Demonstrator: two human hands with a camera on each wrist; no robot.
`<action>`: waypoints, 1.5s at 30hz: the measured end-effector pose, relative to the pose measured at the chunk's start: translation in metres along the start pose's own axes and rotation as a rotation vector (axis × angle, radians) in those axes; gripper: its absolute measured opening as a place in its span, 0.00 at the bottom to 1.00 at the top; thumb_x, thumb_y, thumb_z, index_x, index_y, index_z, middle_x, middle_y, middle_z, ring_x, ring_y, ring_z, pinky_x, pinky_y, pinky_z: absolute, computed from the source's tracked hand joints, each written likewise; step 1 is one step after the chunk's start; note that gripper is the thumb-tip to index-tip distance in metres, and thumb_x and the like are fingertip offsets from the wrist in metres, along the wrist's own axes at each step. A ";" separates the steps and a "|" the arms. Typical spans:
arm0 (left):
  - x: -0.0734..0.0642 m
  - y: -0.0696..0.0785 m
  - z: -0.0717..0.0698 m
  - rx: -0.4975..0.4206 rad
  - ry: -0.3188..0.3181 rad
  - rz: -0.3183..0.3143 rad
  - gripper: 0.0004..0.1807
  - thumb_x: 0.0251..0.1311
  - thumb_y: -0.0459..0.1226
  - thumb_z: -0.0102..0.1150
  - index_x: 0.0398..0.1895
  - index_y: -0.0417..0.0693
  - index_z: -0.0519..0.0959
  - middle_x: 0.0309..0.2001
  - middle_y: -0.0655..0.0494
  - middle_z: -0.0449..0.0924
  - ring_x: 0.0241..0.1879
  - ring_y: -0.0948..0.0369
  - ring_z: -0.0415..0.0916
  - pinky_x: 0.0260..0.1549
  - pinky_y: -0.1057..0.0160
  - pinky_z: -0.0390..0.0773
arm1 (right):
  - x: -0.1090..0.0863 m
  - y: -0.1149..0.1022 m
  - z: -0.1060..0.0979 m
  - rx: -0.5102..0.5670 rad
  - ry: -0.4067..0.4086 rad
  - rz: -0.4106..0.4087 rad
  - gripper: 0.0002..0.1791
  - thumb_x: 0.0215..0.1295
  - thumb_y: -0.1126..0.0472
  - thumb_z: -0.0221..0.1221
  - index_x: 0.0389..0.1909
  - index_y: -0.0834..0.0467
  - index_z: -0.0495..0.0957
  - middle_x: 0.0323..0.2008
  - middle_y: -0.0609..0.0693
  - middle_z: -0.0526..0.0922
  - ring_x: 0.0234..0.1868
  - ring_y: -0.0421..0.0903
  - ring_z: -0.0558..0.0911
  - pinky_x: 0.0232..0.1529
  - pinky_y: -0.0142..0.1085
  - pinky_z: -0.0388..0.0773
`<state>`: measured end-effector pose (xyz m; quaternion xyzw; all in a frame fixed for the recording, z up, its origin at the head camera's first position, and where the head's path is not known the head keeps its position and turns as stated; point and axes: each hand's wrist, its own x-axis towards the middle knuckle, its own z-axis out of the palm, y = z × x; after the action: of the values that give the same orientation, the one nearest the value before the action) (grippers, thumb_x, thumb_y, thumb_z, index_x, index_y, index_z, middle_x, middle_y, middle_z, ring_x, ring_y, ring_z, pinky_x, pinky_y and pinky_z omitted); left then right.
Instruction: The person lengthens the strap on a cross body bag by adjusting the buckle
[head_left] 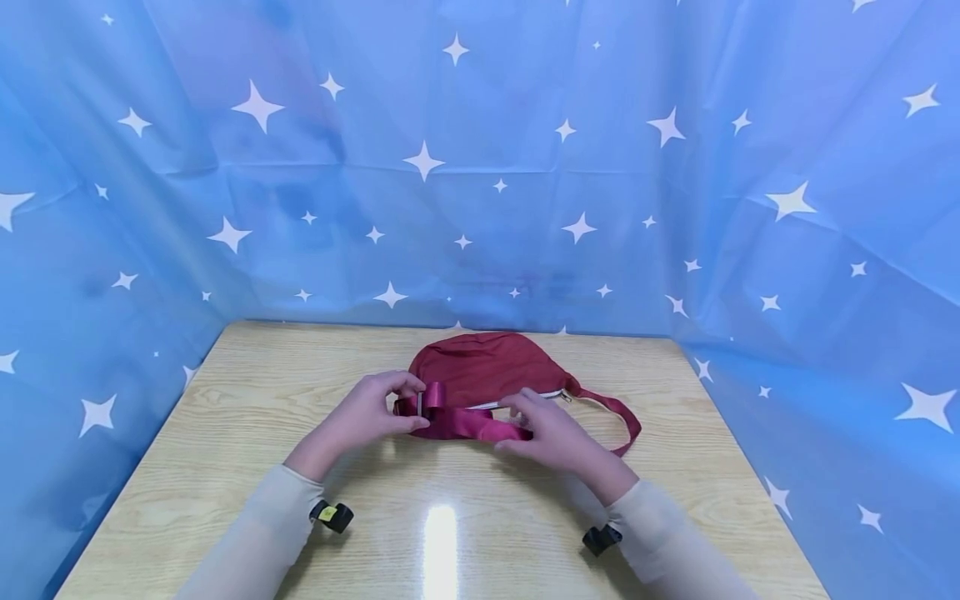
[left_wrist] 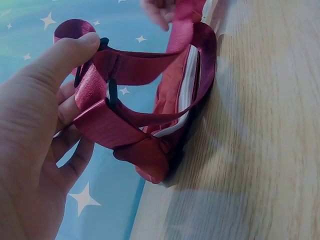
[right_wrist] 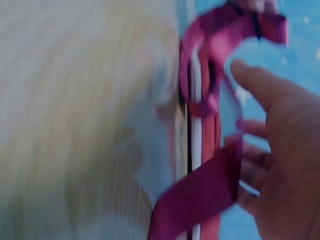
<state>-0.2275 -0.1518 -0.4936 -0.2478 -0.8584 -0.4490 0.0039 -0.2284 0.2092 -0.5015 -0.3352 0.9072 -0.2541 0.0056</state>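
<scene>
A dark red waist bag lies on the table with its white zipper toward me. My left hand pinches the bag's shiny strap beside a dark strap adjuster, thumb on top. Loops of the webbing stand up around that adjuster. Over the bag's front edge, my right hand has its thumb apart from the fingers. In the right wrist view, blurred, the strap runs past its loosely bent fingers and hangs down in a fold.
The wood-grain table reaches back to a blue curtain with white stars, which also hangs along both sides. A thinner loop of strap curves out at the bag's right end. A dark band with a small device sits on each wrist.
</scene>
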 end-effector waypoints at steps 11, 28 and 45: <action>0.001 0.003 0.001 0.039 0.004 0.016 0.25 0.56 0.42 0.88 0.55 0.52 0.87 0.40 0.67 0.84 0.42 0.62 0.81 0.40 0.54 0.83 | 0.042 -0.051 0.041 -0.281 -0.012 -0.007 0.37 0.67 0.42 0.78 0.69 0.55 0.78 0.56 0.51 0.85 0.55 0.51 0.85 0.59 0.49 0.84; -0.001 -0.003 -0.006 -0.017 -0.009 -0.039 0.23 0.57 0.43 0.87 0.54 0.55 0.87 0.42 0.61 0.83 0.25 0.57 0.79 0.25 0.61 0.81 | 0.020 -0.020 0.006 -0.075 0.051 -0.083 0.28 0.73 0.53 0.73 0.72 0.49 0.81 0.54 0.44 0.84 0.42 0.39 0.80 0.45 0.39 0.82; -0.002 -0.004 -0.008 0.000 -0.017 -0.028 0.25 0.58 0.42 0.86 0.57 0.51 0.87 0.41 0.63 0.83 0.31 0.52 0.79 0.27 0.62 0.80 | 0.002 0.007 -0.011 -0.066 -0.014 -0.062 0.29 0.70 0.55 0.74 0.71 0.47 0.81 0.46 0.38 0.78 0.34 0.38 0.73 0.38 0.38 0.75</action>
<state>-0.2294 -0.1608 -0.4925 -0.2398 -0.8619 -0.4468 -0.0097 -0.2363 0.2175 -0.4947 -0.3648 0.9043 -0.2215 -0.0070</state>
